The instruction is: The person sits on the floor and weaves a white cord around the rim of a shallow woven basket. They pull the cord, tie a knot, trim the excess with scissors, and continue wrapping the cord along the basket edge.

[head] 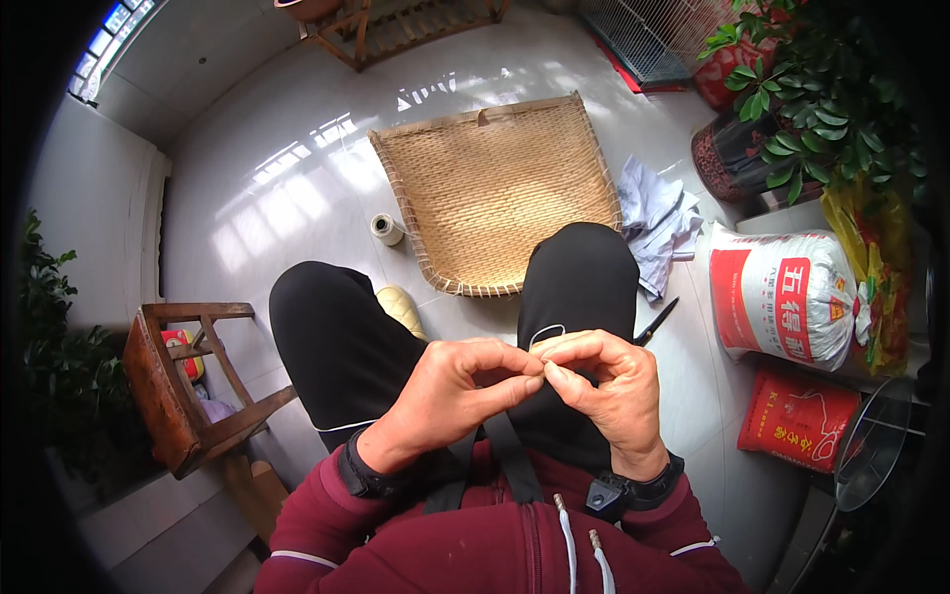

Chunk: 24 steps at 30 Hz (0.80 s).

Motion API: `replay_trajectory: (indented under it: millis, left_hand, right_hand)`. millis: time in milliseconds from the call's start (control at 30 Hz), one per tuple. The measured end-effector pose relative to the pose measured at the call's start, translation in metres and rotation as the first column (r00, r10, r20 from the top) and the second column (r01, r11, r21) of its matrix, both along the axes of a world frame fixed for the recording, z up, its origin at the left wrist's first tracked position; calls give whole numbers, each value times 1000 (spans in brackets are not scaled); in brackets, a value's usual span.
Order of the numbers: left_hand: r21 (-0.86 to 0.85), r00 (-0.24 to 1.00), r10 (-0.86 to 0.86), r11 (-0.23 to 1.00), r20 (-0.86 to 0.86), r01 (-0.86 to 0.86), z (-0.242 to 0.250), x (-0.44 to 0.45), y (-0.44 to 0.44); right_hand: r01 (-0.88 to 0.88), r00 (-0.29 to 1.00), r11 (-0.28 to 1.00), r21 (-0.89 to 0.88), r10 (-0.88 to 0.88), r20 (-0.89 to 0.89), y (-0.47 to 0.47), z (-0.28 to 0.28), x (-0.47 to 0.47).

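My left hand (467,397) and my right hand (605,390) meet fingertip to fingertip above my lap. A white thread (548,329) loops up from the pinched fingers of my right hand. My left thumb and index finger close on the same small spot; whatever else lies between the tips is too small to make out. Beyond my knees, a woven bamboo winnowing basket (505,193) lies on the tiled floor. A spool of pale thread (386,229) stands by its left rim. On the floor right of my knee is a dark, slender pointed tool (658,321), perhaps a knife.
A crumpled pale cloth (657,223) touches the basket's right side. To the right are a full white-and-red sack (787,297), a red box (798,419) and a potted plant (824,111). A wooden stool (174,393) is on the left. A wire cage (653,37) stands at the back.
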<state>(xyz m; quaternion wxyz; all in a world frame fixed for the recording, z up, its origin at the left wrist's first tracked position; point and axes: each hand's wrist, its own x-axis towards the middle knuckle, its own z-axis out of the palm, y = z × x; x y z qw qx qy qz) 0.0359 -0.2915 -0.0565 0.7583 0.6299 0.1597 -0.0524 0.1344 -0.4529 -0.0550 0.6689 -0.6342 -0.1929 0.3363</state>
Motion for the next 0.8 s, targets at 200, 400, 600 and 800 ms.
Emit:
replay_trajectory:
  millis: [200, 400, 600, 800]
  left_hand:
    - [47, 1000, 7, 999, 26, -8, 0, 0, -1]
    - [260, 995, -35, 966, 97, 8, -2, 3, -1]
    - [272, 996, 15, 961, 93, -40, 2, 6, 3]
    - [291, 995, -4, 956, 95, -24, 11, 7, 9]
  right_hand:
    - [5, 1000, 1000, -6, -5, 17, 1, 2, 1]
    - [34, 999, 996, -88, -32, 23, 8, -1, -1]
    - [183, 940, 951, 250, -94, -327, 6, -6, 21]
    - [136, 830, 943, 303, 59, -554, -3, 7, 34]
